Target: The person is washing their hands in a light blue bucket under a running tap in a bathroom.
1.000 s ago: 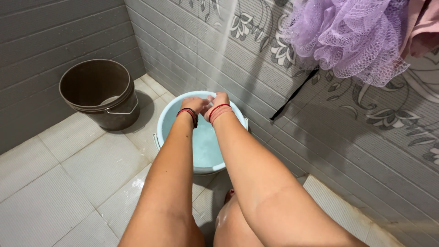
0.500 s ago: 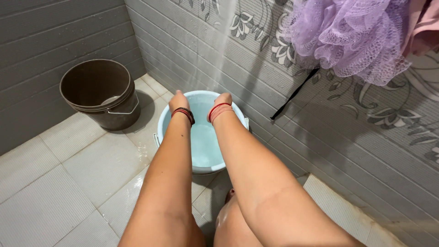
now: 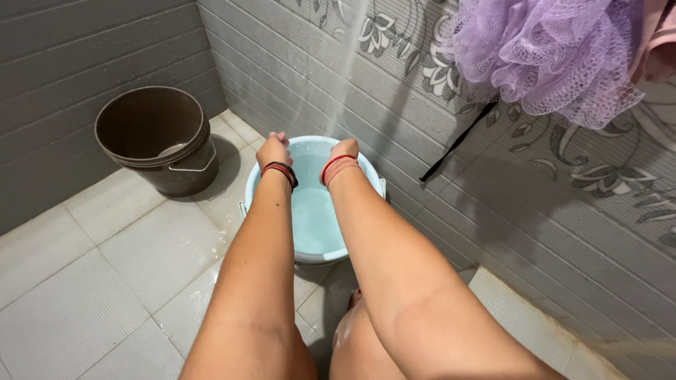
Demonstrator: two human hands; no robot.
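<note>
Head view: the left hand (image 3: 273,150) and right hand (image 3: 344,148) are hovering over the far rim of the light blue bucket (image 3: 267,184) on the wet tiled floor (image 3: 120,260). Whether either grip is clenched, I cannot tell. Water (image 3: 343,70) is streaming in; it could overflow, and the floor looks slippery.

One head-worn camera looks steeply down along both forearms, close, toward the floor's (image 3: 105,281) far corner.
</note>
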